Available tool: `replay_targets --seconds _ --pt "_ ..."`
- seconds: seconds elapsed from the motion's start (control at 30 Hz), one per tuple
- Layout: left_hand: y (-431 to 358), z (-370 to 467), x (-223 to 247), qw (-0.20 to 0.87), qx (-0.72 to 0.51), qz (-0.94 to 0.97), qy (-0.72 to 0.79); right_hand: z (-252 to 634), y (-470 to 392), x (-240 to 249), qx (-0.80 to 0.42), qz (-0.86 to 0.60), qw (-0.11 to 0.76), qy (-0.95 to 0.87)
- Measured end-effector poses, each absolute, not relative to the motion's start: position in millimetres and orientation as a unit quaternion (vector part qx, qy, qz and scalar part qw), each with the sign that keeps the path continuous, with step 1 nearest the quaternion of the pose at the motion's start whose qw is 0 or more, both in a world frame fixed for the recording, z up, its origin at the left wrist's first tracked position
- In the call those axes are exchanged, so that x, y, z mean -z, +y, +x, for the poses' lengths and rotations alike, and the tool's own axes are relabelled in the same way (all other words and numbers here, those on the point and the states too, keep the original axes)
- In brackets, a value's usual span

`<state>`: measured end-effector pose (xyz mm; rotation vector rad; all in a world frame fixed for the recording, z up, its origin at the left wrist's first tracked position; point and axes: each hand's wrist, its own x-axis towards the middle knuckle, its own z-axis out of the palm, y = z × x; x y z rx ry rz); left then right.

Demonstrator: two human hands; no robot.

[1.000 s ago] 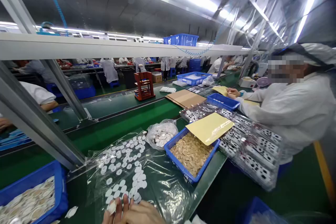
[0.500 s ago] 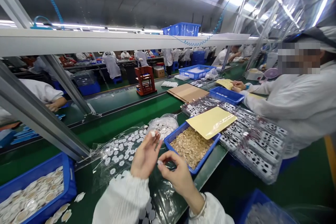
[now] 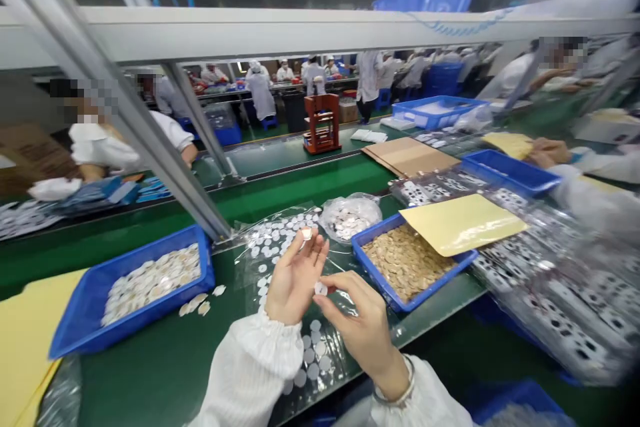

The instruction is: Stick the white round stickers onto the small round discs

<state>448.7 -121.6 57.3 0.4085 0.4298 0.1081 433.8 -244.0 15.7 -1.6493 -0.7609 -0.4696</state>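
My left hand (image 3: 296, 280) is palm up with its fingers apart, and a small pale piece (image 3: 307, 233) sits at its thumb tip. Close beside it, my right hand (image 3: 357, 320) pinches a small white disc (image 3: 321, 288) between thumb and forefinger. Under and behind the hands, white discs (image 3: 275, 240) lie spread on clear plastic film. A clear bag of discs (image 3: 351, 217) rests behind them. To the right, a blue tray (image 3: 371, 278) holds many tan round pieces (image 3: 405, 260), partly covered by a yellow sheet (image 3: 463, 223).
A blue tray (image 3: 83, 327) of whitish pieces stands at left, with loose pieces beside it. Metal posts (image 3: 150, 140) rise beyond the bench. Plastic-wrapped white parts (image 3: 555, 307) lie at right, near a co-worker's hands (image 3: 550, 151). A red rack (image 3: 321, 125) stands behind.
The view has swung left, bringing more of the left tray and yellow sheets into sight. My right hand's pinched disc now shows more clearly, close to my left palm.
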Motion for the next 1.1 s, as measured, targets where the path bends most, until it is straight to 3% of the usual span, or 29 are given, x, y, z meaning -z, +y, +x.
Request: replay_targets --seconds 0.2,0.4,0.63,0.87,1.1 --pt "-115 423 -63 0.970 -0.105 0.133 0.174 416 -214 -13 0.188 -0.713 0.599 -0.313" --pt "-107 411 -68 0.975 -0.154 0.097 0.129 409 -209 -14 0.061 -0.686 0.667 -0.284" --pt "-103 402 -76 0.973 -0.180 0.093 0.110 408 -207 -23 -0.012 -0.681 0.678 -0.279" --pt "-92 389 -74 0.970 -0.188 0.117 0.102 415 -224 -10 0.087 -0.685 0.646 -0.327" --pt "-106 363 -43 0.956 -0.099 0.265 0.075 434 -251 -26 0.058 -0.650 0.667 -0.358"
